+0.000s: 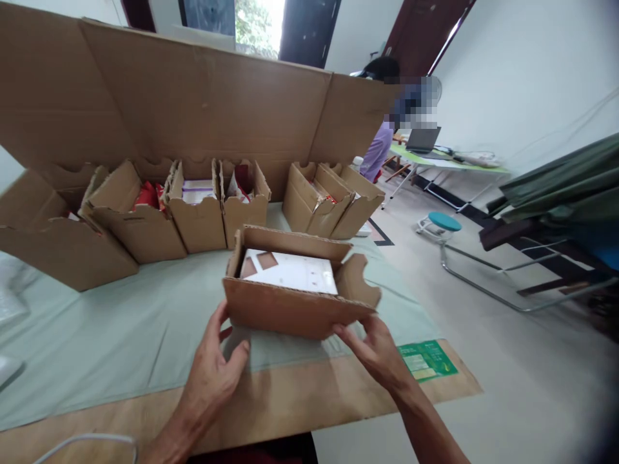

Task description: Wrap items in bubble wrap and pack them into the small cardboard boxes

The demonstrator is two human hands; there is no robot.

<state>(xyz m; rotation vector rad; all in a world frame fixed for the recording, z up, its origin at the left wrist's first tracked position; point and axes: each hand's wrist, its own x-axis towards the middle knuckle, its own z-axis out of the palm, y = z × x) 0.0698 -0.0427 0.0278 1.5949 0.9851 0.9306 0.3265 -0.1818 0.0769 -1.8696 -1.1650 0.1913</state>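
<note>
A small open cardboard box [285,309] sits in front of me on the pale green table cover [120,335]. Inside it lies a white insert [294,272] with brown cut-outs. My left hand [213,374] curves against the box's near left corner, fingers apart and thumb raised. At the near right corner my right hand [374,351] touches the lower edge with its fingertips. Neither hand is closed around the box.
A row of open cardboard boxes [193,212] with red and white contents stands behind, backed by a large flattened cardboard sheet [193,96]. A green label [428,359] lies at the table's right end. A person [387,129] sits by a far desk with a laptop. A stool [442,222] stands on the floor.
</note>
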